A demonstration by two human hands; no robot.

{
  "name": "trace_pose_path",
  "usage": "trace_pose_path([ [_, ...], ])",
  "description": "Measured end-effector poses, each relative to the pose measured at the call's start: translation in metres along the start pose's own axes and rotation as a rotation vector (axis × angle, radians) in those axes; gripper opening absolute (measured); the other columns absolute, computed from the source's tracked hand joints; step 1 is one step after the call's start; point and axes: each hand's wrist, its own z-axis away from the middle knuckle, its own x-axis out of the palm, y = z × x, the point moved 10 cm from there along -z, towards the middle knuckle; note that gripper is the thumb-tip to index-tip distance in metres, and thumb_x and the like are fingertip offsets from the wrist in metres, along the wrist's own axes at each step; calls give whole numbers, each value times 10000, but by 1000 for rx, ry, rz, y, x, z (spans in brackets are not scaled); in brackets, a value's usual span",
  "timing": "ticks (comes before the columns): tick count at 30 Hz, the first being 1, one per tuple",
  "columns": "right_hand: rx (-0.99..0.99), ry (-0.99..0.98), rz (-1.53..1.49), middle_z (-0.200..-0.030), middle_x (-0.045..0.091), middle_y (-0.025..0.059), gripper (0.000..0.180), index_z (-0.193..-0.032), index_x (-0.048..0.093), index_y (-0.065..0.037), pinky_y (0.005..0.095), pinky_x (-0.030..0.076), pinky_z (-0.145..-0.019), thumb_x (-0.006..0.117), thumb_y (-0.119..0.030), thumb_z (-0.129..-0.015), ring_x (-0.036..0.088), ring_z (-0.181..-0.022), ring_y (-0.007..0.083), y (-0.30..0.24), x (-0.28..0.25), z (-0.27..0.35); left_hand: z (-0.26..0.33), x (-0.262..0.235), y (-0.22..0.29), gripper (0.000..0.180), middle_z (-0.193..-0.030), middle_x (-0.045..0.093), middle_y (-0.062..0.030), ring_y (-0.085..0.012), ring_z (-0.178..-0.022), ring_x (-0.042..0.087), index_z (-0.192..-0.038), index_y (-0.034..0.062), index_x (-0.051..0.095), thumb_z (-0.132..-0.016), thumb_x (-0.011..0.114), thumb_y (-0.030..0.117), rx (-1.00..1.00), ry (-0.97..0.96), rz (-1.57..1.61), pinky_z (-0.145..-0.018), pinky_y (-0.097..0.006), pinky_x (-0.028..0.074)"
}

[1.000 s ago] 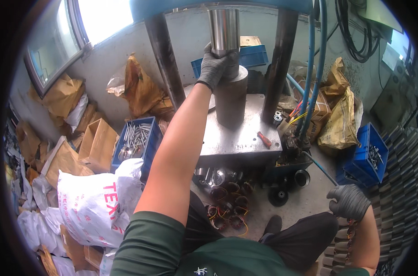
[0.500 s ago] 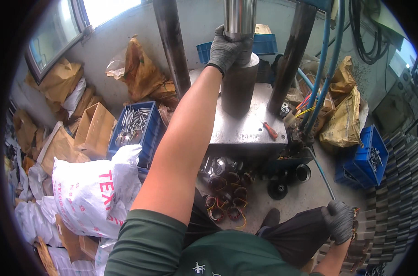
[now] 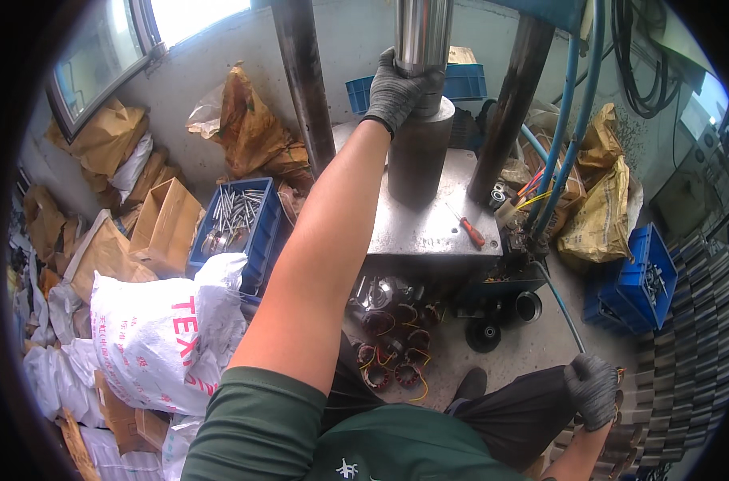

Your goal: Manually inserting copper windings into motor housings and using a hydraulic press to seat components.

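My gloved left hand (image 3: 396,86) is closed around a dark metal piece (image 3: 431,94) between a polished press ram (image 3: 422,36) and an upright steel cylinder (image 3: 419,164). The fingers and palm hide much of that piece. Below, the cylinder stands on the thick press plate (image 3: 380,232). At the lower right, my gloved right hand (image 3: 593,390) is closed round the end of a long thin lever (image 3: 565,309) that runs up toward the press. A screwdriver (image 3: 471,232) with a red handle lies on the plate, right of the cylinder.
Dark columns (image 3: 304,80) flank the ram; blue hoses (image 3: 569,120) hang at the right. Wound stator coils (image 3: 407,373) lie on the floor below the plate. A blue crate of metal rods (image 3: 256,240), a white sack (image 3: 148,341) and stacked metal parts (image 3: 693,321) stand around.
The whole view has shifted slightly. Both hands keep the same grips, and the right hand and lever stay in nearly the same place.
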Motion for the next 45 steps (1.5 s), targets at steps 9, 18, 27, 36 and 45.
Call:
trace_pose_path([
  [9,-72,114,-87,-886,711,194,148,-945,700,-17,423,556,-740,699,-9,-798,708,-830,370,18,-7,2,-6,10,-20,884,-1175,657,-122,-190,-1044,653,-1339,15,448,-663,952,277,-103,-53,448,-959,-314,566],
  [18,-398,766,175,-900,696,168,238,-1052,695,-19,467,486,-958,726,-209,-912,683,-923,359,-55,-150,-147,-5,0,-14,719,-1189,653,-113,-179,-1062,643,-1344,52,481,-772,887,211,-51,-32,117,-987,-301,557],
  [27,-207,359,-291,-1082,738,199,428,-1208,707,4,385,550,-910,761,-310,-923,720,-1018,332,1,-120,-162,-4,5,-8,833,-1241,635,-87,-198,-1095,642,-1383,82,441,-715,919,221,27,-45,105,-1012,-328,560],
  [36,-65,-144,-139,-919,739,168,432,-1193,719,-25,429,589,-779,747,-183,-792,720,-819,343,-12,-7,-15,-20,26,-8,662,-1144,662,-64,-130,-1045,654,-1296,73,492,-766,850,243,-131,-161,435,-944,-299,585],
  [45,-136,-75,51,-805,669,197,88,-824,688,-49,488,542,-714,685,-75,-740,668,-783,409,-7,-1,-9,-1,35,10,554,-1117,690,-44,-121,-1031,668,-1271,57,523,-832,740,315,-36,-194,-28,-991,-283,557],
])
